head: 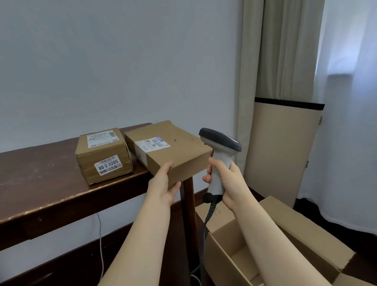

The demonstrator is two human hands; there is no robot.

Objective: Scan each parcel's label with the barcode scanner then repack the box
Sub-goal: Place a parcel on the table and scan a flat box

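Note:
My left hand (163, 185) grips the near corner of a flat brown parcel (179, 152) that juts over the right end of the wooden table (34, 188); a white label lies on its top. My right hand (226, 182) holds a grey barcode scanner (221, 150) upright by its handle, its dark head just right of the parcel. A smaller, taller parcel (104, 155) with labels on its top and front stands on the table to the left. An open cardboard box (253, 254) sits on the floor at lower right, under my right arm.
The scanner's cable (205, 224) hangs down to the floor beside the table leg (189, 218). A white cord (100, 244) runs down the wall under the table. Curtains (287, 52) and a beige panel (285, 149) stand to the right.

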